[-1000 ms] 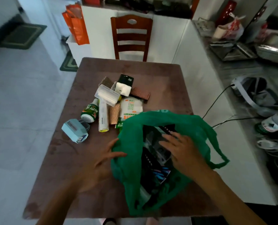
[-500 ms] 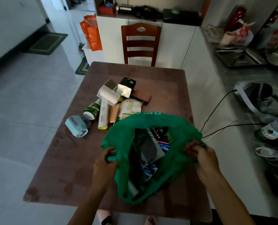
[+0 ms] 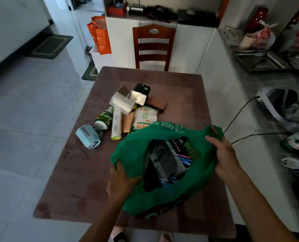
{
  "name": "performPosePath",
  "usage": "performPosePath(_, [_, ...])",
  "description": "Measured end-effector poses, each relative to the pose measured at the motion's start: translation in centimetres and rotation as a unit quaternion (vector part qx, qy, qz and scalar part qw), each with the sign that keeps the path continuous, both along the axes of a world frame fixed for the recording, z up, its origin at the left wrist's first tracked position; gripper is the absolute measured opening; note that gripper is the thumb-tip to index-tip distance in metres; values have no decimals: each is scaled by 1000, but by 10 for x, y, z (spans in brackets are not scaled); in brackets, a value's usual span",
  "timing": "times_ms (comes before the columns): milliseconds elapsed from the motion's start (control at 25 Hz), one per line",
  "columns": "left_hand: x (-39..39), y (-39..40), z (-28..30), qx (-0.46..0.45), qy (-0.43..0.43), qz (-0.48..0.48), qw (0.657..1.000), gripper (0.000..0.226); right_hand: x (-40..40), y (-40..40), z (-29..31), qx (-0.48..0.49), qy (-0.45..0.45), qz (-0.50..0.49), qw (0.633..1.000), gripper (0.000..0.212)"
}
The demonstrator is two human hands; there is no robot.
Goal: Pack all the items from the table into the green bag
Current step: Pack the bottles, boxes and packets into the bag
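Observation:
The green bag (image 3: pixel 138 149) lies on the brown table (image 3: pixel 71 180) near its front edge, its mouth held wide. My left hand (image 3: pixel 122 182) grips the bag's left rim and my right hand (image 3: pixel 223 152) grips its right rim. Dark packets (image 3: pixel 166 163) show inside. Behind the bag lies a heap: a light blue box (image 3: pixel 87 136), a green-labelled bottle (image 3: pixel 104 118), a white tube (image 3: pixel 117 124), a white packet with green print (image 3: pixel 145 117), a clear plastic case (image 3: pixel 121 103), a white pouch (image 3: pixel 138 97), a black item (image 3: pixel 141 88) and brown wafer-like pieces (image 3: pixel 156 103).
A wooden chair (image 3: pixel 154 48) stands at the table's far end, an orange bag (image 3: pixel 99 34) to its left. White cabinets run along the right, with cables (image 3: pixel 239 114) hanging over the counter edge and bags and bottles on the counter.
Both hands went from resting on the bag to gripping its rims and pulling the mouth wide open. The bag has shifted a little toward the front right. The heap has not moved.

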State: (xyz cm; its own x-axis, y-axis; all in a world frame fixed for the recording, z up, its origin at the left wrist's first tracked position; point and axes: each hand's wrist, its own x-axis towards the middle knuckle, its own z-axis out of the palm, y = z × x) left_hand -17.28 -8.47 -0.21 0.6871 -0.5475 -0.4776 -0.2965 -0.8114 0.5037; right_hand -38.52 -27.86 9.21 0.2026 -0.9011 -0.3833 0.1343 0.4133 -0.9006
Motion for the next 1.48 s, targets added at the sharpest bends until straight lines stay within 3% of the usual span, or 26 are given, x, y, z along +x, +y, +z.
performPosePath(40, [-1,3,-9,-1,1,10,1000,110,-3,5,-2,-49,123,52,990,54])
performPosePath(80, [0,5,-9,-4,-10,23,1000,108,-9,9,-7,-90,266,118,952,68])
performPosePath(160, [10,10,-19,-11,-44,66,997,105,-25,23,-15,-120,520,227,815,81])
performPosePath(200, [15,12,-22,2,-46,88,995,109,-30,30,-21,-123,574,239,774,70])
performPosePath(240, [19,14,-24,6,-10,119,993,115,-33,33,-28,-130,588,227,766,54])
performPosePath(280, [25,15,-34,-25,60,159,985,118,-33,35,-33,-141,570,202,784,43])
performPosePath(320, [28,16,-34,-82,155,203,963,113,-31,34,-32,-139,520,164,826,43])
performPosePath(400, [30,18,-29,-154,313,245,904,92,-23,28,-25,-79,367,90,922,57])
performPosePath(480, [29,14,-8,-144,332,217,907,60,-13,22,-16,-25,256,22,966,63])
performPosePath(560, [27,3,23,-175,276,175,929,36,-5,11,3,-24,216,-13,976,63])
performPosePath(720, [21,-11,109,-332,141,94,928,23,1,-37,72,-148,171,-45,973,69])
performPosePath(800, [13,-10,129,-357,118,75,924,25,2,-59,97,-205,203,-36,957,71])
performPosePath(920, [-6,-3,123,-309,96,-3,946,22,5,-79,89,-255,322,20,912,64])
performPosePath(1000, [-22,5,106,-272,81,-49,958,23,3,-84,62,-235,379,53,894,54])
performPosePath(1120, [-43,12,89,-306,75,-79,946,32,3,-91,47,-220,356,-9,908,46])
performPosePath(1240, [-57,14,86,-344,96,-100,929,21,9,-114,63,-261,297,-91,914,48])
performPosePath(1320, [-62,15,84,-351,109,-108,924,19,11,-125,63,-274,314,-65,907,46])
performPosePath(1480, [-71,23,82,-276,113,-176,938,26,0,-117,38,-219,421,7,880,34])
